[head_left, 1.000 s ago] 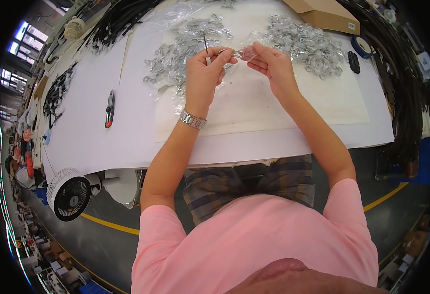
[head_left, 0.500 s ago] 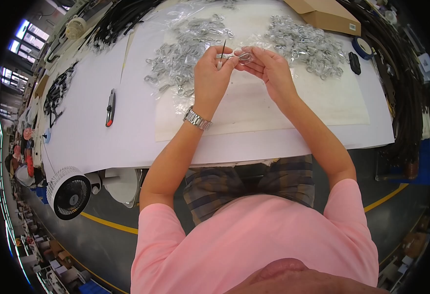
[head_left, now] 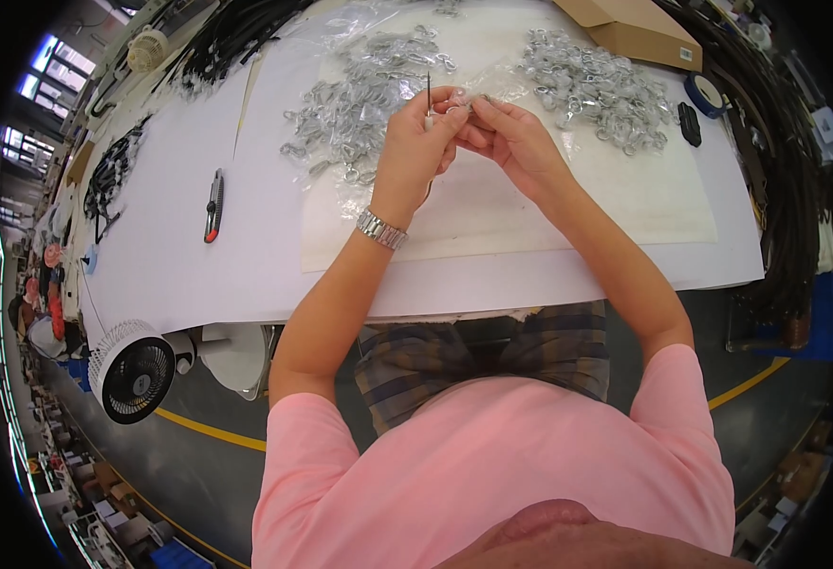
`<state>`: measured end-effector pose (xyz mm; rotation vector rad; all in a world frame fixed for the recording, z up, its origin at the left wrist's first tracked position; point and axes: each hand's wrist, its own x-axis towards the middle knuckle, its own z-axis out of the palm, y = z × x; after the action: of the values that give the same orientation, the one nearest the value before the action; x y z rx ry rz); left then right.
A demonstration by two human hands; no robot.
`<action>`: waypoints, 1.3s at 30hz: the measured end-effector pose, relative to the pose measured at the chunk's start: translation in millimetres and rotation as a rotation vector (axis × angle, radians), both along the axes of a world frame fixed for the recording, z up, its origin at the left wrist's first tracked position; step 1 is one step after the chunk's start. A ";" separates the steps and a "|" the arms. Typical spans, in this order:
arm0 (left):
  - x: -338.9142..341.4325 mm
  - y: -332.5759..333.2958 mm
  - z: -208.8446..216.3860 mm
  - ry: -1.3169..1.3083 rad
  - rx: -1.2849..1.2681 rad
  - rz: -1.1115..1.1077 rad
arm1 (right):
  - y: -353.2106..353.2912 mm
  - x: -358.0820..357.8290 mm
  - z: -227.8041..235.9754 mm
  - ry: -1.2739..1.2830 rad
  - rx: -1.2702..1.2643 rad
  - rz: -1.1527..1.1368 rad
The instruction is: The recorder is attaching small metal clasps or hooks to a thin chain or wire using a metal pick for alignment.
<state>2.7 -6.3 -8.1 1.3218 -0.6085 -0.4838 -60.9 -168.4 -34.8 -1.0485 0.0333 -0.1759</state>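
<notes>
Over the middle of the table, my left hand (head_left: 415, 137) is closed around a thin pointed tool (head_left: 429, 97) with a dark spike and a pale handle. The spike stands upright between its fingers. My right hand (head_left: 523, 142) meets it fingertip to fingertip. Between them is pinched a small shiny metal piece (head_left: 467, 104), partly wrapped in clear film and mostly covered by the fingers. Behind my left hand spreads a pile of silvery metal clasps in clear bags (head_left: 360, 90). A second pile of bagged clasps (head_left: 597, 90) lies beyond my right hand.
A box cutter (head_left: 214, 206) rests on the left of the white table. Tape roll (head_left: 704, 95), black object (head_left: 689, 124) and cardboard box (head_left: 644, 38) sit at the back right. Dark straps (head_left: 231, 38) lie at the back left. A fan (head_left: 137, 375) is beside the table's near-left edge.
My hands have drawn closer together, and the fingers now cover more of the metal piece. The spike has turned more upright. The piles stay where they were.
</notes>
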 end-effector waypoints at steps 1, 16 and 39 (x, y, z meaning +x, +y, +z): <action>0.2 -0.3 0.5 0.000 -0.001 -0.001 | -3.4 2.1 -4.6 -0.012 0.005 0.060; 25.7 18.8 16.4 -0.035 0.103 0.033 | -15.9 -2.2 12.8 0.094 -0.098 0.404; 26.6 15.0 2.0 0.133 -0.061 0.083 | 8.4 -19.3 33.9 0.146 -0.956 -0.046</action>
<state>29.4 8.7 -6.1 1.2412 -0.4534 -0.4778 -80.2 -160.0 -0.9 -2.0150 0.1117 -0.1562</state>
